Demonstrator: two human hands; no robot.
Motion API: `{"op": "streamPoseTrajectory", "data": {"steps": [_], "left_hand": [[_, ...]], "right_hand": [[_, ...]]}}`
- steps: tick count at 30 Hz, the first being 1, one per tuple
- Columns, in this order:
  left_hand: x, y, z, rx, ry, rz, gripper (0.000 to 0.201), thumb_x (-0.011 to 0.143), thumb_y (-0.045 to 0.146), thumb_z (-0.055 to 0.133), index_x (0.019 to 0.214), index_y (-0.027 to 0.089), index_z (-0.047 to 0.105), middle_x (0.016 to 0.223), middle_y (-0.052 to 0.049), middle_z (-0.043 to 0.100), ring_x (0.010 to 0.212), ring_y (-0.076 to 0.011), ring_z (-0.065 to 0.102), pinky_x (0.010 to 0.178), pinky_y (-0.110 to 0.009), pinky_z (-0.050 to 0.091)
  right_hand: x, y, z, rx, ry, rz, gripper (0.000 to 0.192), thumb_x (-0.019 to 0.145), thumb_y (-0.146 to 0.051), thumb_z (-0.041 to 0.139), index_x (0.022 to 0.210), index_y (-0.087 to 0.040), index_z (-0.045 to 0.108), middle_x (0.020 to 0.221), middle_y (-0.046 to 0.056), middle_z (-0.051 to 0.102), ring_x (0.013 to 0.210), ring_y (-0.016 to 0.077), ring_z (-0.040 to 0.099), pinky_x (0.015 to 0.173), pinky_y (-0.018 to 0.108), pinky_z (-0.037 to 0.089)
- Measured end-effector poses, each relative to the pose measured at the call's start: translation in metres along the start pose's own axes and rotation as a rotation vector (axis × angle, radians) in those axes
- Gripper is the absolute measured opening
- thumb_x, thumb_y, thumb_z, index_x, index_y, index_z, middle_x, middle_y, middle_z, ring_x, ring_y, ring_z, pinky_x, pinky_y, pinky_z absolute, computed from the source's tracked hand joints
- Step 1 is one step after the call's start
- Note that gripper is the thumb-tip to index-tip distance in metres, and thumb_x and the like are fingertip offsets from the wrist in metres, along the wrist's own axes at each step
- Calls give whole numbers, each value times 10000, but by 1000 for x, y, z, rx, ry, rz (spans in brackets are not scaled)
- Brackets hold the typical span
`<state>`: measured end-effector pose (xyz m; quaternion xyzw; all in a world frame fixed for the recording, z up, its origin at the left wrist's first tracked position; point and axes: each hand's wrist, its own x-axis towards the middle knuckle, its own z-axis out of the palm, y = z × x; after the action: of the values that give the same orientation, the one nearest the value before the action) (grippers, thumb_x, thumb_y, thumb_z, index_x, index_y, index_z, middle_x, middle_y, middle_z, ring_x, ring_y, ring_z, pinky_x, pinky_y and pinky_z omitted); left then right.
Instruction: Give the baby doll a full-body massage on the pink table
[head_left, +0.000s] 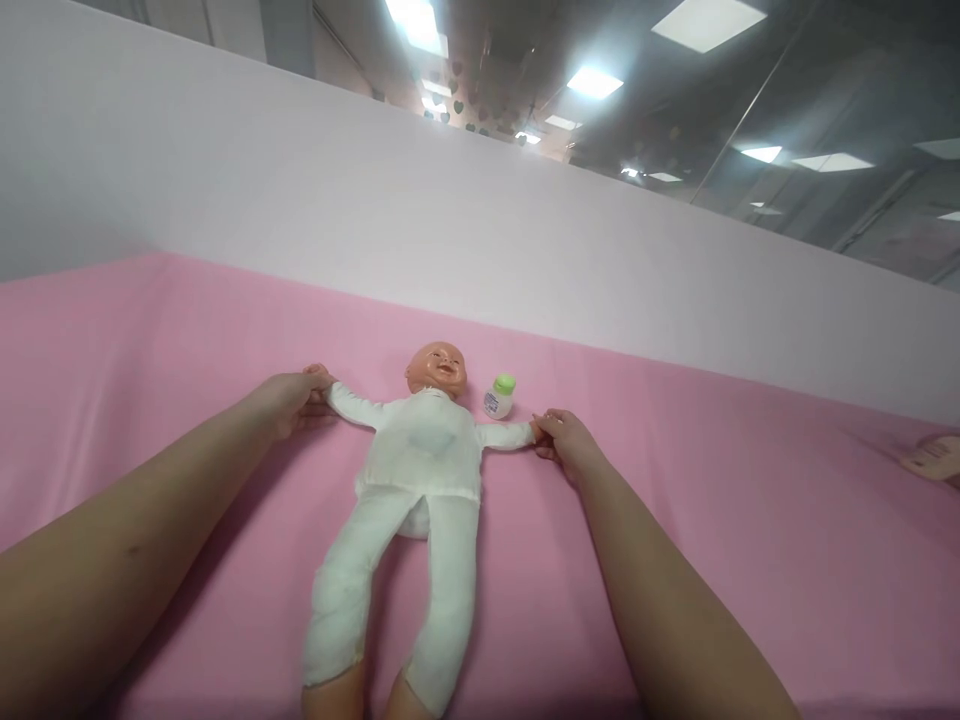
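A baby doll (pixel 427 450) with a white cloth body and a smiling plastic head lies on its back on a pink padded surface (pixel 225 320). Both of its arms are stretched out sideways. My left hand (pixel 296 400) is closed around the doll's hand on the left of the view. On the other side, my right hand (pixel 566 438) pinches the doll's other hand between thumb and fingers. Beside the doll's head, close to my right hand, stands a small clear bottle (pixel 499 398) with a green cap. The doll's feet run past the lower edge of the view.
A white wall (pixel 450 230) rises behind the pink surface. Above it, glass panels (pixel 787 120) with heart stickers reflect ceiling lights. At the far right edge lies a beige and pink object (pixel 934 458), partly cut off, whose kind I cannot make out.
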<state>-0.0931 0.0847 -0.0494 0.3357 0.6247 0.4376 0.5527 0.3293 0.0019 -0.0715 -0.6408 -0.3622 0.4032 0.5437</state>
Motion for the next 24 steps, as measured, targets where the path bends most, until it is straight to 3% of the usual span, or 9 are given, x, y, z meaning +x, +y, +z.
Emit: {"op": "streamPoseTrajectory", "data": {"steps": [6, 8, 11, 13, 16, 20, 24], "left_hand": [[-12, 1, 3, -22, -75, 116, 288, 667, 177, 730, 938, 180, 631, 816, -50, 713, 709, -210, 711, 665, -330, 626], [-21, 4, 5, -30, -167, 195, 324, 670, 242, 771, 969, 189, 659, 905, -54, 731, 795, -231, 725, 729, -350, 625], [-39, 6, 10, 33, -288, 403, 337, 715, 366, 780, 989, 200, 676, 968, -52, 724, 879, -246, 714, 777, -357, 603], [-54, 4, 16, 145, -357, 579, 325, 747, 393, 764, 1007, 213, 686, 1007, -45, 724, 933, -245, 698, 814, -346, 581], [-75, -1, 26, 443, -475, 773, 299, 773, 376, 738, 1041, 242, 730, 1040, -29, 737, 959, -244, 685, 839, -337, 553], [-91, -2, 32, 858, -540, 925, 291, 752, 318, 702, 1030, 275, 779, 1004, -20, 731, 878, -225, 672, 758, -313, 527], [-92, 1, 30, 958, -553, 956, 337, 760, 336, 688, 1084, 318, 778, 1073, -8, 729, 892, -216, 675, 781, -310, 518]], "right_hand": [[-4, -4, 4, -79, 54, -54, 592, 772, -373, 783, 1286, -236, 524, 1168, 107, 672, 805, 211, 713, 624, 352, 656], [-14, -12, 10, -150, 96, -199, 654, 793, -417, 756, 1361, -238, 488, 1226, 117, 675, 881, 235, 728, 727, 392, 658], [-41, -26, 23, -324, 101, -529, 698, 810, -442, 743, 1422, -238, 474, 1242, 114, 696, 995, 256, 728, 887, 423, 615], [-64, -33, 36, -396, 0, -705, 662, 827, -392, 738, 1422, -247, 486, 1214, 99, 714, 1011, 249, 727, 890, 408, 608], [-93, -41, 54, -524, -237, -905, 374, 844, -237, 689, 1215, -264, 652, 1062, 36, 759, 922, 207, 732, 875, 368, 599], [-110, -46, 66, -668, -545, -965, 305, 810, -110, 654, 1049, -278, 740, 1059, 13, 772, 969, 204, 724, 890, 345, 586], [-108, -45, 65, -687, -615, -973, 355, 828, -92, 640, 1111, -280, 743, 1130, 9, 764, 1094, 213, 695, 983, 373, 549]]}}
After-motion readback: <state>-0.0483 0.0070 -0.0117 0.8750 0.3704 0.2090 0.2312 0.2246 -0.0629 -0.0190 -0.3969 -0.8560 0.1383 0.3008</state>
